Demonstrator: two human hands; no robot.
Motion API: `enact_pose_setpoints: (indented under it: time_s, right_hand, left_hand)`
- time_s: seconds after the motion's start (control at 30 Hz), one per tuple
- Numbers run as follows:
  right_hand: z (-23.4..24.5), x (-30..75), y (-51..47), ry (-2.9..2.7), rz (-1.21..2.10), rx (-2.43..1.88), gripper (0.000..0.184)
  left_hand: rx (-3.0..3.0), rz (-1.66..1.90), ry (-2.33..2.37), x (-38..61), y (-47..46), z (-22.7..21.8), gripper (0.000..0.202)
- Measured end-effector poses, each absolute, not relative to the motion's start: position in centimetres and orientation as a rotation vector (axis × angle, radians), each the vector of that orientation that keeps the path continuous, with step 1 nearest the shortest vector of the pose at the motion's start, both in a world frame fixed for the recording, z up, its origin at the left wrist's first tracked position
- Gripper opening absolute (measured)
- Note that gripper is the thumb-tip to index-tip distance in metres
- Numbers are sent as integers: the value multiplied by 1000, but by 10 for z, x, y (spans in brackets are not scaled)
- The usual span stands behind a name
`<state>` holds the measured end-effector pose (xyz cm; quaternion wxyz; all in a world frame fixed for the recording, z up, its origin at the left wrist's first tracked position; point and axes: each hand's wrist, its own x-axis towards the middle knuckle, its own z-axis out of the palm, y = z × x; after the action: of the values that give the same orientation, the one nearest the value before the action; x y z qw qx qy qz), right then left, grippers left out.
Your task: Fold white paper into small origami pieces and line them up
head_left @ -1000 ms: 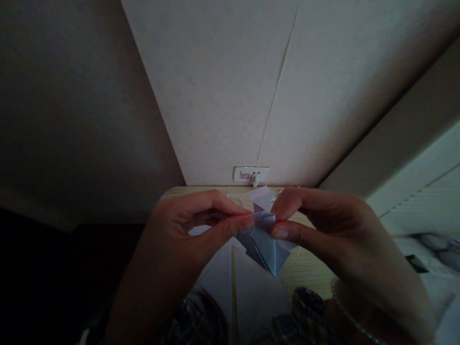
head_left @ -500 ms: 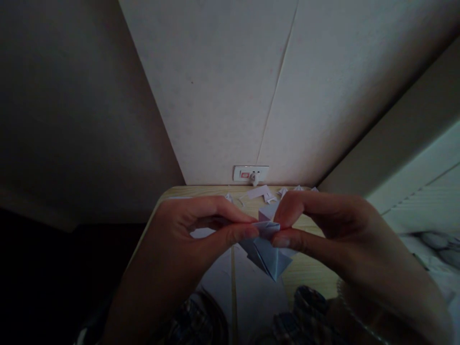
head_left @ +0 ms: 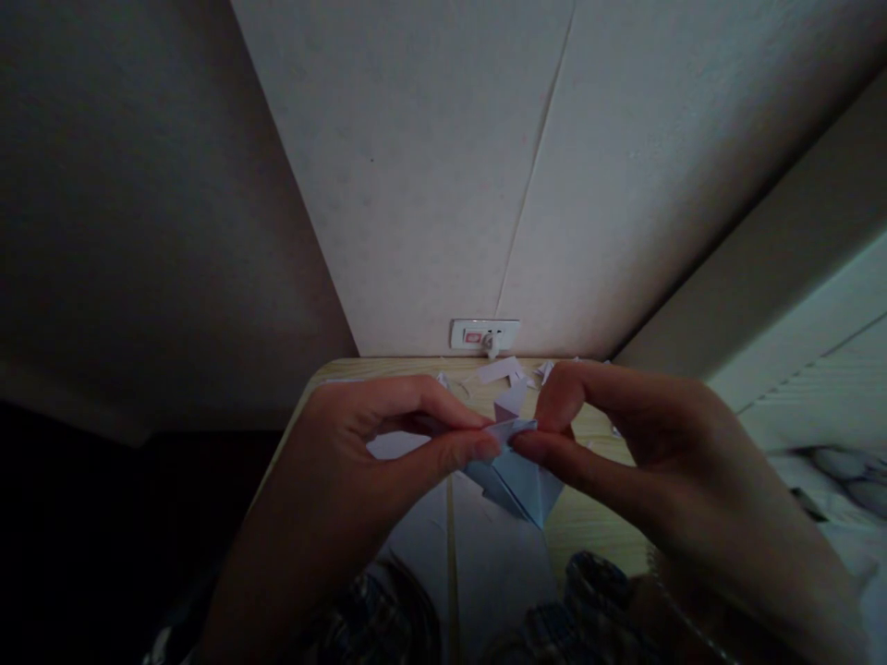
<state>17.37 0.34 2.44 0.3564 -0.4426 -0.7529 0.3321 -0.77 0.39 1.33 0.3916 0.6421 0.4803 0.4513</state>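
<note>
Between my two hands is a folded piece of pale blue paper (head_left: 519,480) with sharp creases and pointed corners. My left hand (head_left: 394,443) pinches its upper left edge between thumb and forefinger. From the other side, my right hand (head_left: 610,443) grips the upper right part, its thumb pressed on the near face of a fold. One flap of the paper sticks up behind the fingertips, and a point hangs down toward me. The fingers cover part of the upper folds.
Below is a light wooden table (head_left: 589,531) against the wall. White paper sheets (head_left: 495,573) lie on its near part. Small folded paper pieces and scraps (head_left: 509,369) lie along the back edge, under a wall socket (head_left: 484,334) with a plug in it.
My right thumb has slid left and inward over the fold. The paper has tilted slightly, its lower point shifting right and up. My left hand has hardly moved.
</note>
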Motion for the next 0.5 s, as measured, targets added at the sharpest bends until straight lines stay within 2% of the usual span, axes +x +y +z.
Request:
enact_pose_setpoints:
  time_s: [0.2,0.37,0.5]
  right_hand:
    - [22,169,7,-1927,781,-1155,24]
    - [20,168,10,-1941,728,-1127,13]
    - [21,169,9,-1989,654,-1118,10]
  left_hand:
    - [1726,1232,1219,-9,7,10,8]
    - [1751,1201,1216,-12,10,5,5]
    - [1758,1138,1224,-12,11,2,14]
